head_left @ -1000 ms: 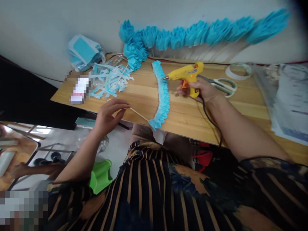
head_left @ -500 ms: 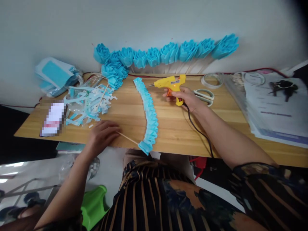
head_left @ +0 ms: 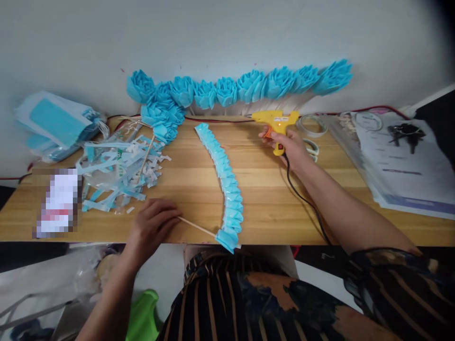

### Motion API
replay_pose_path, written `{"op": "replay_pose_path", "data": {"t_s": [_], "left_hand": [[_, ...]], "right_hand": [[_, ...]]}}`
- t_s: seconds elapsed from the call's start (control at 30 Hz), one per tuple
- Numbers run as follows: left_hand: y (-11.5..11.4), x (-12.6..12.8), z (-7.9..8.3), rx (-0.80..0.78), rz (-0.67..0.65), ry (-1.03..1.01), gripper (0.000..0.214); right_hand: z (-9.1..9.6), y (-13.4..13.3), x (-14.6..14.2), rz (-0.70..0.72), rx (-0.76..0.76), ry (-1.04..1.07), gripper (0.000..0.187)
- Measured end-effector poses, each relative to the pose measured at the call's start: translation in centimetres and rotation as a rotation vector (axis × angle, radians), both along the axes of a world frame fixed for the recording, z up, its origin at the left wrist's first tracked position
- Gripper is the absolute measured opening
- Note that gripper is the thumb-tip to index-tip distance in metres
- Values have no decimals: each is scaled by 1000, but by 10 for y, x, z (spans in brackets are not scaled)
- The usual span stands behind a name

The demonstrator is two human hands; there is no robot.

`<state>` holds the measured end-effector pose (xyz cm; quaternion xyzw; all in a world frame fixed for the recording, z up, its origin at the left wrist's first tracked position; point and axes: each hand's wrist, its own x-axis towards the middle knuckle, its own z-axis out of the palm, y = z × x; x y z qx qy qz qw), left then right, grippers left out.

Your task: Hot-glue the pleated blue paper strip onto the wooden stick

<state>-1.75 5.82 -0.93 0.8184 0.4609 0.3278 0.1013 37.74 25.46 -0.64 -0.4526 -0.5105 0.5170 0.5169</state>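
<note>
Between the fingers of my left hand (head_left: 156, 225) is a thin wooden stick (head_left: 197, 225). The stick's far end meets the rolled lower end of a pleated light-blue strip (head_left: 227, 177), which curves across the wooden table (head_left: 188, 189) and overhangs its front edge slightly. My right hand (head_left: 286, 144) is wrapped round a yellow hot glue gun (head_left: 277, 124), raised above the table with its nozzle facing left. A finger lies at the orange trigger. The gun's black cord (head_left: 302, 194) trails down to the table's front edge.
Blue fabric-like flowers (head_left: 225, 92) line the wall at the back. Cut scraps (head_left: 117, 166), a phone (head_left: 59, 201) and bagged face masks (head_left: 60, 123) lie at left. Scissors (head_left: 312, 149), tape rolls (head_left: 312, 125), papers (head_left: 408, 170) and keys (head_left: 408, 132) are at right.
The glue gun has moved right and a little away from the strip. My left hand keeps its hold on the stick at the strip's end. The camera view has shifted slightly.
</note>
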Motion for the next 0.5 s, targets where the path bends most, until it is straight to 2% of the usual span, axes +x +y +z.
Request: {"op": "replay_pose_path", "data": {"t_s": [0.27, 0.5], "left_hand": [[-1, 2, 2, -30, -15, -27, 13], [1, -2, -3, -38, -56, -5, 11]], "right_hand": [[8, -14, -4, 53, -15, -162, 36], [5, -12, -5, 11, -16, -133, 38]]}}
